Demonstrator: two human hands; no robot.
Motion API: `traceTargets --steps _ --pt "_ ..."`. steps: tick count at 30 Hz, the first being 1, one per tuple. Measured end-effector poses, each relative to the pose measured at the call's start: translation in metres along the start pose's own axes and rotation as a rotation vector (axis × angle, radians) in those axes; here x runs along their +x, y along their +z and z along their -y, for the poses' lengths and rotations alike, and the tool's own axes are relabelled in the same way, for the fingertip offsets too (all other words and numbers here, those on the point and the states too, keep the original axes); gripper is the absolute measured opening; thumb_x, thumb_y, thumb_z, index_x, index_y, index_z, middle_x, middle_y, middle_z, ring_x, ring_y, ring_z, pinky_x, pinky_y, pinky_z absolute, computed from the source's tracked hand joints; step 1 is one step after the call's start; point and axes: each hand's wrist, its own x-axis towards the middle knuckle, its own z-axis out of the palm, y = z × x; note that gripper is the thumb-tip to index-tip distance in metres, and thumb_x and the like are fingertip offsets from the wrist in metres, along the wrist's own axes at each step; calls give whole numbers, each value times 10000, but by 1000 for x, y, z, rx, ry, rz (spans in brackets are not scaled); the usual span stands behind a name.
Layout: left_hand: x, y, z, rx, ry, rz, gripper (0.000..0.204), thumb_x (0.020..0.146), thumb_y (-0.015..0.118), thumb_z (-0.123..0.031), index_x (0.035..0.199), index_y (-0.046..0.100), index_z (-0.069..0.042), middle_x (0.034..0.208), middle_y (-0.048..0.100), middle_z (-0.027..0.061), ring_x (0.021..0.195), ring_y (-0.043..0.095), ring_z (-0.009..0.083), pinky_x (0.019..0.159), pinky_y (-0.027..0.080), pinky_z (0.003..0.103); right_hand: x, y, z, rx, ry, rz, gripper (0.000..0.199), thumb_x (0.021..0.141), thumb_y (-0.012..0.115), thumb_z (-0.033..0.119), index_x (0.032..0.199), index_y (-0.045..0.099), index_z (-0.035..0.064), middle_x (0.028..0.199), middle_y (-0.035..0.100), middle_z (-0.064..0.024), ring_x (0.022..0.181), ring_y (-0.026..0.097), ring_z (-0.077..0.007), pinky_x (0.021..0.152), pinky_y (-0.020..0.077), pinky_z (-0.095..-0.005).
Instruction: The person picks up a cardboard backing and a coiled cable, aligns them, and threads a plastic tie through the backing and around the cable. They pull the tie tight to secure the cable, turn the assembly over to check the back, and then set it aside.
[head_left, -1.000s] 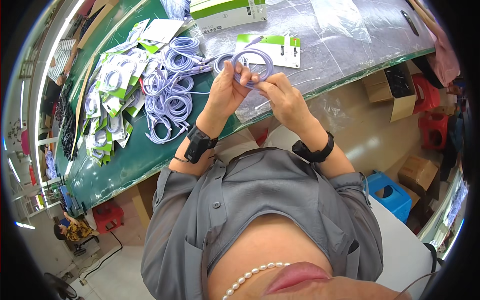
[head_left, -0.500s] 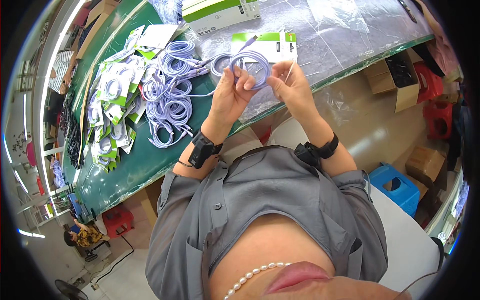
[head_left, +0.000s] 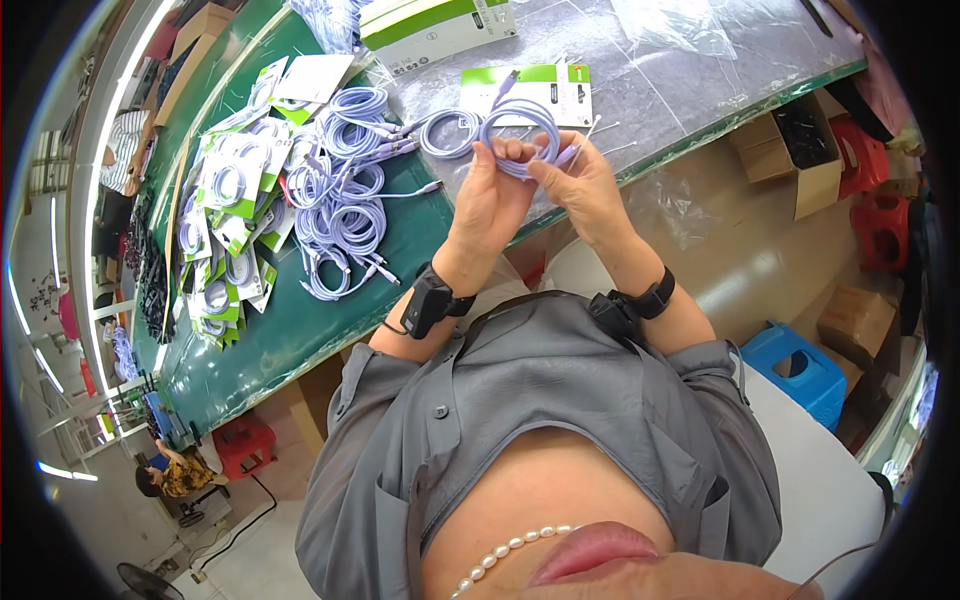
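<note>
A coiled lilac charging cable (head_left: 521,106) is held up over the grey tabletop, one plug sticking up from its ring. My left hand (head_left: 492,195) is closed on the coil's lower left side. The fingers of my right hand (head_left: 584,190) pinch the coil's lower right side, where a lilac plug end shows. A thin white strip, which looks like a tie, rises beside those fingers; how it is gripped is hidden. Another lilac coil (head_left: 450,134) lies just left of the held one. Behind them rests a green and white packaging card (head_left: 572,92).
Lilac cable coils (head_left: 345,190) are heaped on the green tabletop (head_left: 270,350), beside a pile of carded cables (head_left: 240,185). A green and white box (head_left: 440,40) stands at the back. Several white ties (head_left: 618,146) lie right of my hands. A blue stool (head_left: 795,375) stands on the floor.
Both hands have shifted slightly right with the coil and come closer together. My left thumb has moved toward the coil's lower edge. The white strip now stands further right.
</note>
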Motion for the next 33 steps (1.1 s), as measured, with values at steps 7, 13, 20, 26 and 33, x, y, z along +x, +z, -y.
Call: traceTargets --steps 7,13,20,26,33 --pt "9 -5 -31 838 -38 -54 288 987 429 -242 1140 487 -5 906 574 45 870 554 129 793 444 259 -1 -24 19 -360 94 42 175 871 651 149 980 584 30 700 532 35 571 431 -26 493 346 -176" --pt "12 0 -46 1147 -34 193 269 995 408 -217 1130 475 6 836 546 35 817 563 133 724 435 243 1 -41 29 -211 334 217 194 881 639 185 1000 595 39 689 525 28 547 443 -23 455 328 -158" --pt "10 8 -45 1470 14 267 204 990 402 -173 1005 507 0 789 538 44 767 546 126 707 445 260 9 -47 23 -52 334 189 180 899 610 179 1007 601 36 692 529 31 549 446 -1 451 330 -131" --pt "16 8 -43 1445 -155 194 218 991 400 -172 1008 519 11 774 537 45 724 539 113 665 491 253 15 -47 16 -179 282 133 168 891 615 163 996 603 33 701 526 34 562 450 -11 454 332 -149" --pt "28 3 -34 1170 -418 125 319 1001 387 -261 1053 531 18 809 561 51 747 574 120 674 524 252 20 -54 13 -153 262 75 182 899 610 164 1020 581 30 717 513 39 565 445 -9 437 307 -135"
